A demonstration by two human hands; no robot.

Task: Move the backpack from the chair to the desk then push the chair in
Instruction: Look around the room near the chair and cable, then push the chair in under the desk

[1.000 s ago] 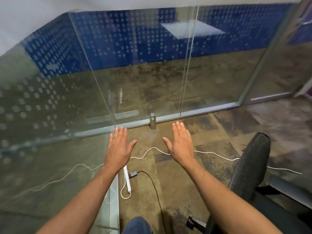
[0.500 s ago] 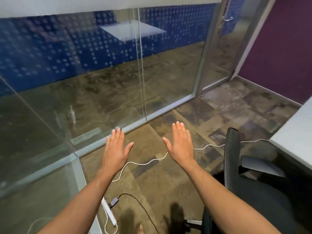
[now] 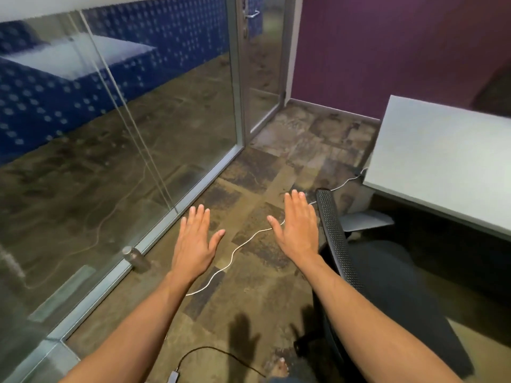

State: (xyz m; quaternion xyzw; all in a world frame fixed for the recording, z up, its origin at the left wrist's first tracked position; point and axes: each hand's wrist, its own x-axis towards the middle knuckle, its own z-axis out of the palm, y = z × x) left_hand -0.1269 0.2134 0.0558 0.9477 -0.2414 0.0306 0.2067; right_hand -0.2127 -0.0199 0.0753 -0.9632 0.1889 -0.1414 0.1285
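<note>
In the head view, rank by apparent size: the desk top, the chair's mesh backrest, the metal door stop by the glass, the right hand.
1. Desk top
2. Mesh backrest, seen edge-on
3. Right hand, nearer the camera, so unsure against the backrest
4. Metal door stop

two hands, left hand point(image 3: 195, 244) and right hand point(image 3: 297, 225); one chair point(image 3: 387, 277); one desk point(image 3: 442, 158); one white cable point(image 3: 237, 248); one black cable point(image 3: 221, 355).
</note>
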